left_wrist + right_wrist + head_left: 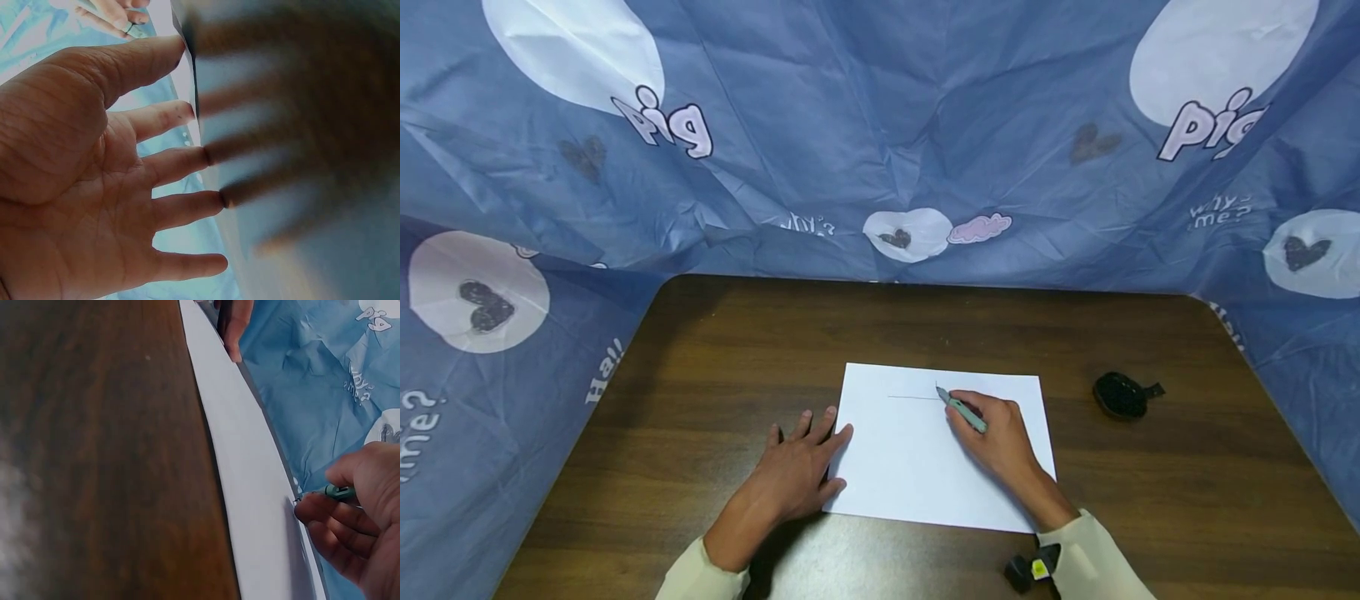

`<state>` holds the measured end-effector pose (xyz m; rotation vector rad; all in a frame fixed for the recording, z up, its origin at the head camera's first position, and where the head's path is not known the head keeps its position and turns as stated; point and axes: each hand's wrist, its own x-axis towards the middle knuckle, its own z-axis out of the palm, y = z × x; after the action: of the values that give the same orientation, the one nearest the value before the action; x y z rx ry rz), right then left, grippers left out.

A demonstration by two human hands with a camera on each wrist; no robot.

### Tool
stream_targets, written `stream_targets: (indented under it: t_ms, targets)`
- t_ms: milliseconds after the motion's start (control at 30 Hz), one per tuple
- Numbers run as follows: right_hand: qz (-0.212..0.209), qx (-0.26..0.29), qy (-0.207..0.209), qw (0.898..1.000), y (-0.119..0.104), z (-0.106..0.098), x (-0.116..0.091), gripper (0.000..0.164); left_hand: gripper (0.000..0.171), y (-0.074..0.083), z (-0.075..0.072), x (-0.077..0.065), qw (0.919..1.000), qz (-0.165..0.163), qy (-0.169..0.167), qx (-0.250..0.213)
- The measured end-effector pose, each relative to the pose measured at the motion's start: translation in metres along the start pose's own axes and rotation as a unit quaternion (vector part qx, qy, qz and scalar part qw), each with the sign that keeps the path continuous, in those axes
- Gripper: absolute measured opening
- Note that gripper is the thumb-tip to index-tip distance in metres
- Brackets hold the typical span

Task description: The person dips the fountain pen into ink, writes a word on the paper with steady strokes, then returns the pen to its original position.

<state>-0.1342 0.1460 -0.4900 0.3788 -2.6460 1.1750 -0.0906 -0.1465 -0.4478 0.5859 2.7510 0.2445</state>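
Note:
A sheet of white paper [917, 467] lies on the table, bearing a thin horizontal line and a short upright stroke near its upper middle. Over its right half, my right hand [1000, 433] pinches a green pen [964, 413] between thumb and fingers. The pen's tip is right at the drawn lines. In the right wrist view the pen [339, 492] shows between the curled fingers. My left hand [797, 471] rests with spread fingers at the paper's left edge, thumb and index finger over the sheet. The left wrist view shows its palm [75, 219] and straight fingers.
A black oval object with a short tab [1120, 395] lies on the brown wooden table [760, 333], right of the paper. Beside the right sleeve is a small black device with a yellow label [1039, 569]. A blue printed curtain [880, 125] hangs behind and along both sides.

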Motion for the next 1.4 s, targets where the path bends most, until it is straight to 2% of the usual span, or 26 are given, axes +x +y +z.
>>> stream_targets:
  t_ms: [300,1000,1400]
  targets:
    - [-0.001,-0.001,-0.009,1.000,-0.0033,-0.0022,-0.0053,0.023,0.066,0.0006,0.0008,-0.0006,1.0000,0.001,0.005,0.007]
    - [-0.018,0.009,0.006,1.000,-0.0044,-0.0001,-0.0035,0.018,0.066,-0.0004,0.0011,-0.0002,1.0000,-0.002,0.001,0.000]
    - [-0.003,0.036,-0.012,0.999,-0.0085,0.0023,-0.0073,0.018,0.066,-0.0003,0.0024,-0.0003,1.0000,-0.004,0.005,-0.002]
